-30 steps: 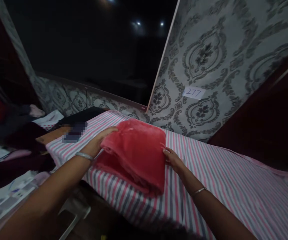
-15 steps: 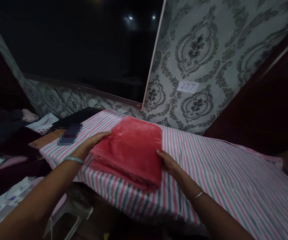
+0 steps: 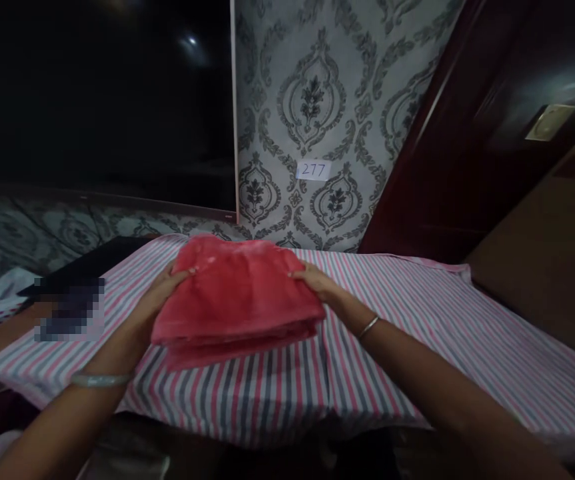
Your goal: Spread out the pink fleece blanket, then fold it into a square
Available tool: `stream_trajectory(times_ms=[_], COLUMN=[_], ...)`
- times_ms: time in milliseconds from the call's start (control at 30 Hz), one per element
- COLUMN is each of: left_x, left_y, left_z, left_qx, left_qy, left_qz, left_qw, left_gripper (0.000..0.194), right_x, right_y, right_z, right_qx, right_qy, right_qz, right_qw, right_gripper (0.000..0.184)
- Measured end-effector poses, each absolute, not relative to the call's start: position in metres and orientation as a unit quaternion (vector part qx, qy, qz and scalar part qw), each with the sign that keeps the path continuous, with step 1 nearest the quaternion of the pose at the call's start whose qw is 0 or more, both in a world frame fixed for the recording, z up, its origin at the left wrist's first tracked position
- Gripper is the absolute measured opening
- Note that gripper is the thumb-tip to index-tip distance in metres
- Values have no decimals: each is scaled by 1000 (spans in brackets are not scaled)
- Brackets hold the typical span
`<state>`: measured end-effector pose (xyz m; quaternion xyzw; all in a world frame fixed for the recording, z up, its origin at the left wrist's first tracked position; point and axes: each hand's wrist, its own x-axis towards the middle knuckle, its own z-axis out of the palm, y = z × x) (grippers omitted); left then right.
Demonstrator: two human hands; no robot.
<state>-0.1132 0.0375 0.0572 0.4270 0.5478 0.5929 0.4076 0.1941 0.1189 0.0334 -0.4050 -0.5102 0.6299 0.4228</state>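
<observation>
A folded red plush blanket (image 3: 240,287) is gripped at both sides, its stacked layers showing along the near edge. My left hand (image 3: 170,283) clasps its left side, thumb on top and fingers hidden beneath. On the opposite side my right hand (image 3: 314,280) holds it the same way, with the thumb over the upper face. Under the blanket spreads a striped pink, grey and white cloth (image 3: 417,333) that covers the table. Whether the blanket's underside fully clears the cloth I cannot tell.
A large dark television (image 3: 102,100) hangs behind the table. A paper marked 277 (image 3: 314,170) sticks to the patterned wall. At the left lie a flat black object (image 3: 92,263) and a blurred-out item (image 3: 70,310). A dark red door (image 3: 442,160) stands at the right.
Both hands have closed on the blanket's sides, and it has turned to face me more squarely, its middle bunching slightly. The camera view has swung right.
</observation>
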Motion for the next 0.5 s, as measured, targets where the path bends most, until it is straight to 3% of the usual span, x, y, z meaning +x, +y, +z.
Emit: stream_trajectory(times_ms=[133, 200, 300, 400, 500], left_x=[-51, -30, -31, -60, -85], left_y=[-11, -35, -51, -36, -6], left_z=[41, 15, -20, -31, -22], left_qx=[465, 506, 507, 486, 470], left_qy=[450, 424, 452, 509, 565], left_qz=[607, 522, 375, 405, 508], left_qw=[461, 539, 631, 583, 449], left_gripper=[87, 92, 67, 51, 52], right_x=[260, 288, 318, 336, 351], right_y=[158, 170, 166, 140, 104], right_z=[70, 70, 49, 15, -20], right_qx=[-448, -533, -637, -659, -664], right_qy=[-661, -679, -637, -616, -591], right_qz=[452, 322, 229, 223, 200], right_qw=[399, 389, 368, 370, 412], right_gripper=[39, 42, 42, 43, 46])
